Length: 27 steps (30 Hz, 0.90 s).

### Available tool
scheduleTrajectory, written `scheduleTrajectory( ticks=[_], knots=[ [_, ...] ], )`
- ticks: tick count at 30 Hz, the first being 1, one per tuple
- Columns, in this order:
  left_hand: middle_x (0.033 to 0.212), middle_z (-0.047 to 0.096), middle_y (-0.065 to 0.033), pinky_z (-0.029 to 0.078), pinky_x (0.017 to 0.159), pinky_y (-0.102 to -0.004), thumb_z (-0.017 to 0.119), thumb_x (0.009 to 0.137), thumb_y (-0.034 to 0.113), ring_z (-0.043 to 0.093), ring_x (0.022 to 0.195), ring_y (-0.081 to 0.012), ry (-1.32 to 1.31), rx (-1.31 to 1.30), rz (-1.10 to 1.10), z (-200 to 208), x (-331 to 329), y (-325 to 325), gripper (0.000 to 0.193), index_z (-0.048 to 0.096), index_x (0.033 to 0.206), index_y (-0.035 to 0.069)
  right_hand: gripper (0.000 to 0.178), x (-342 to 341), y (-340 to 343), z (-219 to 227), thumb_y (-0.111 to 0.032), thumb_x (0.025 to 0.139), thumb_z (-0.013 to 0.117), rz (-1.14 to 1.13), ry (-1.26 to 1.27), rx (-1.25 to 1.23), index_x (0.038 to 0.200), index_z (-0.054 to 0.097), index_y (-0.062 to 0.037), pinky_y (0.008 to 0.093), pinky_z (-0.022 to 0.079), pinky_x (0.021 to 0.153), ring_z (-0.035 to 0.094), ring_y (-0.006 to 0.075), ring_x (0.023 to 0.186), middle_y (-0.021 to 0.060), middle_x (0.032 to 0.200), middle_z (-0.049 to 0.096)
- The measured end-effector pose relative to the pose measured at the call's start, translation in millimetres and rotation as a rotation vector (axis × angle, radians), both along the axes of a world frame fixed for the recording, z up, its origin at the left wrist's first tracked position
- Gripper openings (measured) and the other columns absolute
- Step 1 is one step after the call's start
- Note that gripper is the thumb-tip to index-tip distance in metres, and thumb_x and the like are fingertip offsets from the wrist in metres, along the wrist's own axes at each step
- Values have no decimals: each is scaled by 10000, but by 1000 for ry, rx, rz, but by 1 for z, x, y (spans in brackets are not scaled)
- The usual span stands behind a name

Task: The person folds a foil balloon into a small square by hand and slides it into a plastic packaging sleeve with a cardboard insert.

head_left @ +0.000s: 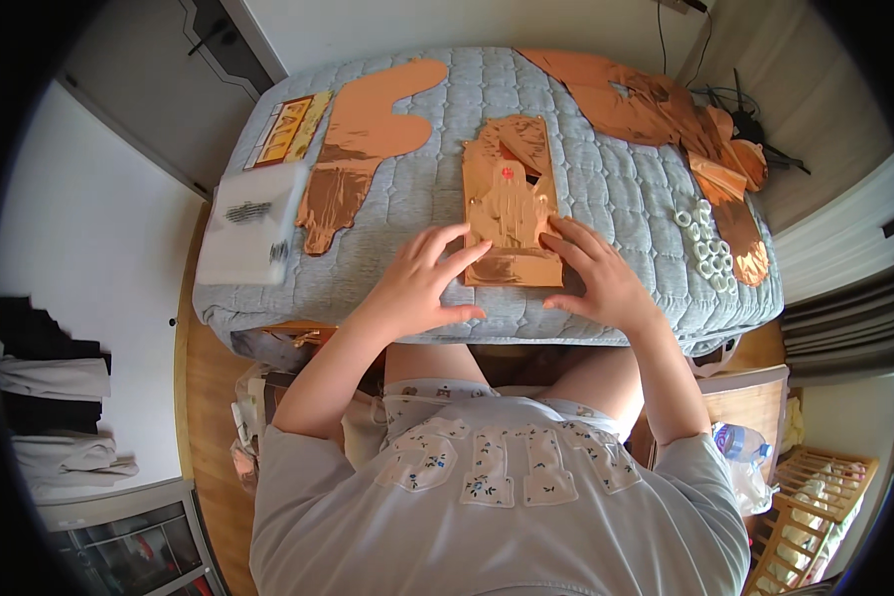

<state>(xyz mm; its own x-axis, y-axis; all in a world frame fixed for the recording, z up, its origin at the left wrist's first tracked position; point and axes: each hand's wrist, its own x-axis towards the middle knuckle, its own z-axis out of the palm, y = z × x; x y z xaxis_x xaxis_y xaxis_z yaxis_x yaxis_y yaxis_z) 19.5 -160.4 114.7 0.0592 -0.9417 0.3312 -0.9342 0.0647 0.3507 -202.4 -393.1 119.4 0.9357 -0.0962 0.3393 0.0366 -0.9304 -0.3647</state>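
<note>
Head view: a copper-coloured, roughly rectangular foil panel [514,268] lies flat at the centre of the frame, on a bed's quilt [656,209]. Its long axis runs up and down the frame, pointing away from the seated person. The panel sits between and slightly above the two hands, neither clearly nearer: fingers of the left hand [422,278] reach over its lower left edge, fingers of the right hand [606,283] over its lower right. Both hands are loosely spread, thumbs apart from the fingers and below the panel's near edge; neither is closed in a grip. Whether the fingertips press down cannot be told.

The panel is shiny and creased, with finger-like lines in its middle, a small red spot [508,173] above them, and a wrinkled, rounded upper part beside a dark gap. The quilt is grey-blue, soft and stitched in puffy squares. At upper left lies a smooth, curvy-edged copper sheet [377,114]; at upper right, a larger, crumpled copper sheet [611,99]. Small white rings [710,248] cluster at right, and a flat, milky plastic packet [243,243] lies at left.
</note>
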Motion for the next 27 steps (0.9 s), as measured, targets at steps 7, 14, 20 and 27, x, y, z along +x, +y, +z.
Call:
scheduleTrajectory(
  ticks=[7, 14, 20, 27],
  knots=[
    [1642, 347, -184, 217, 1259, -571, 772, 761, 688, 278, 1551, -342, -200, 222, -13, -8, 14, -9, 1055, 363, 1605, 204, 854, 3, -5, 2, -513, 808, 820, 29, 141, 58, 1468, 536, -51, 461, 418, 1156, 444, 375, 1438, 165, 1522, 507],
    [1567, 439, -150, 236, 1243, -596, 811, 717, 661, 376, 1487, -331, -175, 176, -42, -10, -4, 8, 1118, 363, 1602, 144, 789, -20, 17, -1, -278, 763, 854, 21, 139, 102, 1452, 551, -41, 441, 446, 1128, 498, 370, 1373, 150, 1488, 526],
    [1440, 515, -117, 270, 1240, -581, 866, 682, 596, 444, 1418, -306, -149, 155, -22, -12, -15, 1, 1042, 453, 1512, 119, 675, -18, 26, -15, -24, 730, 772, -82, 89, 33, 1379, 590, -62, 464, 448, 1111, 497, 367, 1365, 145, 1452, 535],
    [1561, 423, -159, 275, 1256, -542, 886, 679, 573, 398, 1473, -323, -154, 100, -54, -13, -7, -10, 1028, 446, 1467, 81, 644, -12, 21, -13, -90, 776, 759, -24, 37, -57, 1387, 557, -69, 481, 426, 1131, 488, 374, 1385, 161, 1465, 531]
  ],
)
